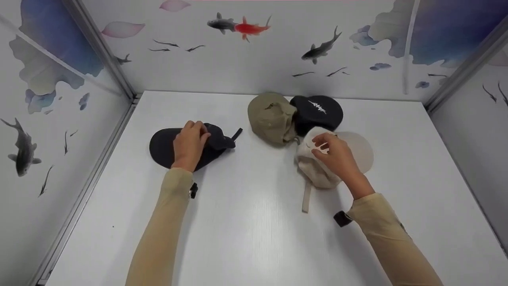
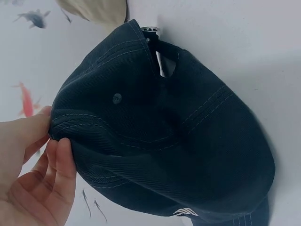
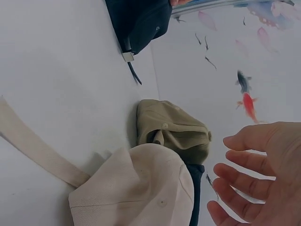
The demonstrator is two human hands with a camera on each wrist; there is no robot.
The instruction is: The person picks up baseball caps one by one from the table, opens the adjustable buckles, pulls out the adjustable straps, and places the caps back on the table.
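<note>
My left hand [image 1: 189,143] pinches the crown of a dark navy cap [image 1: 217,138] at the left of the table. In the left wrist view, thumb and fingers hold the fabric of that cap [image 2: 155,113] at its top, and the strap opening faces up in the picture. My right hand [image 1: 337,155] hovers over a cream cap [image 1: 319,172] with its fingers spread and bent a little, holding nothing. The right wrist view has the right hand [image 3: 258,174] beside the cream cap [image 3: 136,193], apart from it. The cream cap's strap [image 1: 306,197] trails toward the front.
An olive cap [image 1: 270,119] and a black cap with white lettering [image 1: 317,111] lie side by side at the back, close behind the cream one. The white table [image 1: 246,234] is enclosed by panels; the back panel [image 1: 222,71] carries painted fish.
</note>
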